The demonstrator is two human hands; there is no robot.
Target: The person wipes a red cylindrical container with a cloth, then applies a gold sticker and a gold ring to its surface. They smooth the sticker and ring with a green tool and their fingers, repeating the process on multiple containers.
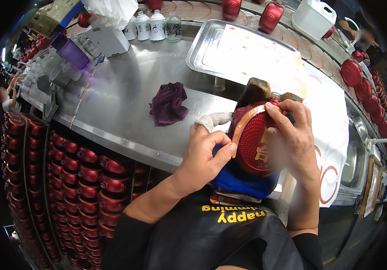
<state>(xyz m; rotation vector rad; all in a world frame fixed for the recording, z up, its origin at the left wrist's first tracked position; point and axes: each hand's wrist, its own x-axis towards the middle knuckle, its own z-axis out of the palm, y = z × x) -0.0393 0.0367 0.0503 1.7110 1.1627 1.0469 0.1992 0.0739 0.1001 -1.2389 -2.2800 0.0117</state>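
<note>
A flat, round red bottle (253, 146) with a dotted face and a raised gold character rests tilted in a holder lined with blue cloth (243, 183), close to my body. Along its left edge curves a thin gold strip (244, 124). My left hand (202, 155) pinches the strip's lower end between thumb and finger; a white cloth sleeve covers one of its fingers. My right hand (294, 130) presses the upper end by the bottle's neck with thumb and fingertips. Dark padded supports (254, 90) stand behind the bottle. The right hand hides the bottle's right side.
On the metal table (126, 99) lies a crumpled purple cloth (168, 103). A metal tray (198, 51) with white label sheets (256, 54) sits beyond. Several glass bottles (156, 26) stand at the back. Racked red bottles (87, 189) fill the lower left; a conveyor (193, 11) curves behind.
</note>
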